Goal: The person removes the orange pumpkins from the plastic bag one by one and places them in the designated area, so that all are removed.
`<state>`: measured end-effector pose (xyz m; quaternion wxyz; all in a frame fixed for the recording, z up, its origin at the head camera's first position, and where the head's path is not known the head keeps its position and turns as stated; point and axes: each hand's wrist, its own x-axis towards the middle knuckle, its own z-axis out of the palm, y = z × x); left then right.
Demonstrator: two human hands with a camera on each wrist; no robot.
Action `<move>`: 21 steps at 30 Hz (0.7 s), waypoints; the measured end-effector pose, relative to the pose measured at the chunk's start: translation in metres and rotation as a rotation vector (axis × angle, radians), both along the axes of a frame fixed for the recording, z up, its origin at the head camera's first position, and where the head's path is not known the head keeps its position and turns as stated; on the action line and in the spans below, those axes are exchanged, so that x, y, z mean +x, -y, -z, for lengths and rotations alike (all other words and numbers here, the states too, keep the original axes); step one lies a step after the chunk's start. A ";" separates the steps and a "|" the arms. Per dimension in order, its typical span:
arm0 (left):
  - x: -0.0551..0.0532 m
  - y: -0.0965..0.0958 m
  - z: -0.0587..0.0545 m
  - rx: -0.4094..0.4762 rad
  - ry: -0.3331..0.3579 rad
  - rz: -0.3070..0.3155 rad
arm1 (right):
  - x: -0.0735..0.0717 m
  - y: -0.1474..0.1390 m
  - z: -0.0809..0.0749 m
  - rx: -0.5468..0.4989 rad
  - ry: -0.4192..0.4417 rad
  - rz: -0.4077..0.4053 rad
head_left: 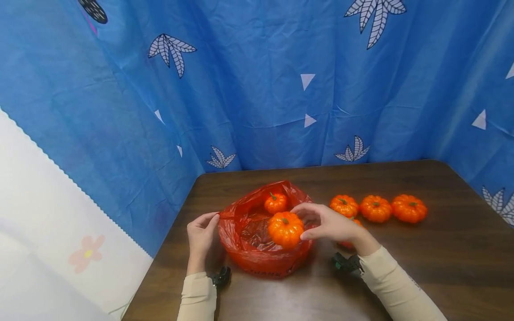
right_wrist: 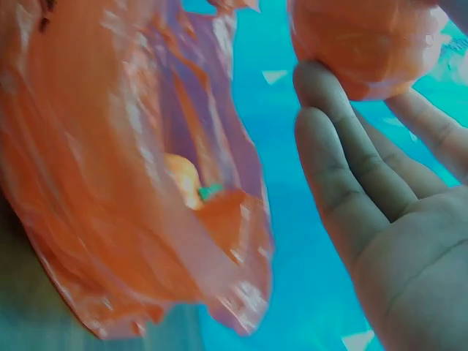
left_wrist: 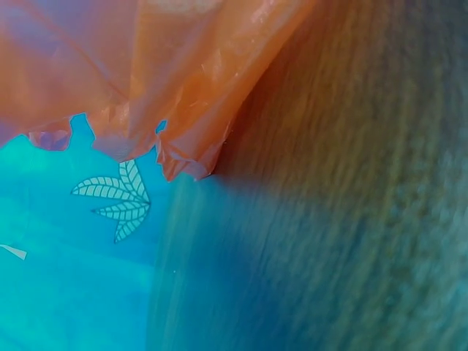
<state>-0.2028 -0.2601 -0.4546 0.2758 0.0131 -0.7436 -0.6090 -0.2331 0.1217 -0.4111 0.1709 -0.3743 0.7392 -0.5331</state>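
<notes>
A red plastic bag (head_left: 261, 261) stands on the table with its mouth spread wide. My left hand (head_left: 201, 232) pinches the bag's left rim between thumb and fingers; the left wrist view shows only the bag's side (left_wrist: 168, 80), not the hand. Over the bag's opening, my right hand (head_left: 331, 225) holds a small orange pumpkin (head_left: 285, 229) by its right side. The right wrist view has that pumpkin (right_wrist: 365, 44) in the fingertips of the right hand (right_wrist: 395, 197). Inside the bag, towards the back, lies another small pumpkin (head_left: 275, 203) with a green stem.
Three orange pumpkins, the left one (head_left: 344, 206), the middle one (head_left: 375, 208) and the right one (head_left: 409, 208), form a row on the brown table (head_left: 453, 267). Another orange thing is partly hidden behind the right hand. A blue curtain (head_left: 273, 89) hangs behind the table.
</notes>
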 end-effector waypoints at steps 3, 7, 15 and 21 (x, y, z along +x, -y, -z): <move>0.003 -0.002 -0.004 0.001 0.002 -0.005 | 0.000 -0.012 -0.004 -0.011 0.014 0.011; 0.011 -0.007 -0.016 -0.004 -0.001 0.003 | 0.000 -0.028 -0.010 -0.011 0.036 0.025; 0.017 -0.011 -0.024 -0.006 -0.004 0.009 | -0.002 -0.048 -0.015 -0.028 0.042 0.019; 0.016 -0.010 -0.022 0.012 0.018 0.004 | -0.002 -0.063 -0.016 -0.023 0.030 -0.016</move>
